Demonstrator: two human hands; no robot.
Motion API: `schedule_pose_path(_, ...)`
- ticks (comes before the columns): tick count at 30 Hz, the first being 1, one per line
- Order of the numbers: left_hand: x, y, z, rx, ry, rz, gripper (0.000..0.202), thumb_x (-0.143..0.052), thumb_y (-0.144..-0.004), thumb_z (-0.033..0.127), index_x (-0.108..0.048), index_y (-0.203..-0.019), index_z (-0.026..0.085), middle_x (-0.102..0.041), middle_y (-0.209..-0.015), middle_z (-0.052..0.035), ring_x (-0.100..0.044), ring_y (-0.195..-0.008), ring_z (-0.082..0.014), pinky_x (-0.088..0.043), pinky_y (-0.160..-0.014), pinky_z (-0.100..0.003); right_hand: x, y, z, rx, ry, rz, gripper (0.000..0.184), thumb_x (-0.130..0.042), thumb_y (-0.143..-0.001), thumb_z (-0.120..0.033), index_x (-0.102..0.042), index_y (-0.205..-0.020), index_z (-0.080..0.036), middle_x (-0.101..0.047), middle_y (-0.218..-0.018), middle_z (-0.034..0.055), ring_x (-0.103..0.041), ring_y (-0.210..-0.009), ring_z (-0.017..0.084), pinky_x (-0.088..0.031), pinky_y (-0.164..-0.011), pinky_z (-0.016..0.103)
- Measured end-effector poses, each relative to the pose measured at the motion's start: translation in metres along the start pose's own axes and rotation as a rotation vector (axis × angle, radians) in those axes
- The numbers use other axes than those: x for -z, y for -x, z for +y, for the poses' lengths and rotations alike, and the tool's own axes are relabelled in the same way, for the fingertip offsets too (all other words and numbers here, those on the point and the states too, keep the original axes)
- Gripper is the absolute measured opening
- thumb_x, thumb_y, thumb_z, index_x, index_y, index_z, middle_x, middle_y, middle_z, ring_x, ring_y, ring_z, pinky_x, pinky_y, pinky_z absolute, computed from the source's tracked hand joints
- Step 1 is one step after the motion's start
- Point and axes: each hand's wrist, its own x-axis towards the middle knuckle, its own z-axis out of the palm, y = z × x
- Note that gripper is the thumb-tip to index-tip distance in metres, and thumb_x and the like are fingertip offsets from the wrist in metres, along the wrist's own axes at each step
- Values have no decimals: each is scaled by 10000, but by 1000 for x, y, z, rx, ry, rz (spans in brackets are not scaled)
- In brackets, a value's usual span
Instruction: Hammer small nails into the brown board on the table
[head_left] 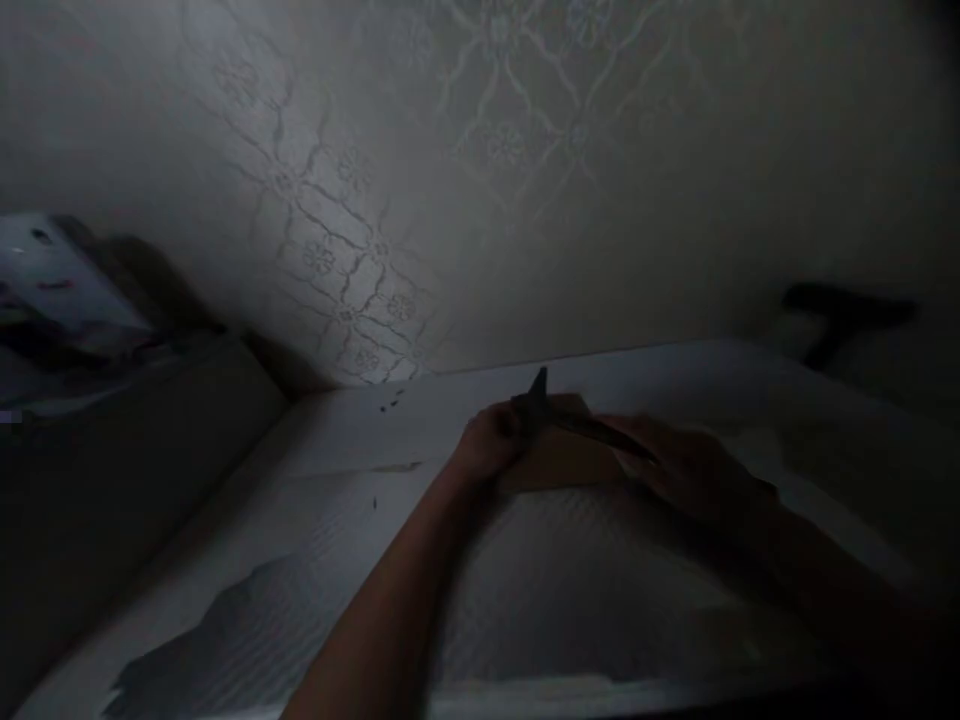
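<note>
Fingers (496,424) half-closed around a dark tool (581,425)

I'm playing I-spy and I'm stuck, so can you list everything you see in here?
wall: one, grey with flower patterns, behind everything
pale surface: one, whitish, below the wall
textured sheet: one, grey, on the pale surface
small bits: at least four, dark, left of the hands
flat piece: one, brown, between the hands
tool: one, dark, over the flat piece
big block: one, dark grey, far left
pale thing: one, whitish, above the big block
T-shape: one, black, far right, too blurred to name
left fingers: one set, bare, by the tool's head
right fingers: one set, bare, at its handle
</note>
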Motion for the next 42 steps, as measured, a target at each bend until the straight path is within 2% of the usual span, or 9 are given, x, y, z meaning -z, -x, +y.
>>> schedule_pose_path(4, 1, 0, 0, -21, 29, -21, 147, -651, -647, 172, -509, -683, 164, -582, -675, 22, -550, -650, -114, -403, -577, -195, 1, 0, -1, 6, 5, 27, 405, -412, -919, -254, -447, -1321, -216, -647, -1161, 89, -659, -949, 224, -539, -760, 337)
schedule_pose_path(12, 2, 0, 1, 8, 108, -71, 166, -646, -620, 148, -533, -742, 157, -607, -726, 4, -571, -691, -129, -436, -635, -219, 2, -1, -2, -9, 1, 21, 398, -394, -917, -260, -454, -1310, -232, -657, -1129, 79, -672, -896, 214, -543, -736, 329)
schedule_pose_path(22, 2, -1, -1, 2, 54, -38, 172, -660, -613, 146, -525, -718, 167, -596, -690, 20, -559, -661, -123, -424, -612, -213, 2, -1, -1, -5, 25, -2, 417, -414, -907, -253, -462, -1321, -222, -661, -1135, 86, -668, -921, 231, -547, -745, 349)
schedule_pose_path(31, 2, 0, 1, -5, 30, -35, 148, -650, -622, 133, -538, -715, 159, -591, -708, 13, -556, -680, -125, -429, -618, -214, 0, 0, 1, 27, 15, 33, 422, -433, -896, -242, -479, -1316, -231, -654, -1166, 80, -660, -964, 225, -549, -769, 340)
schedule_pose_path(42, 1, 0, 3, 23, 67, -49, 143, -659, -621, 149, -557, -721, 161, -604, -690, 10, -563, -662, -127, -435, -605, -212, 2, -1, -3, 8, 11, 46, 432, -426, -901, -248, -477, -1330, -239, -664, -1145, 85, -676, -899, 226, -559, -735, 351)
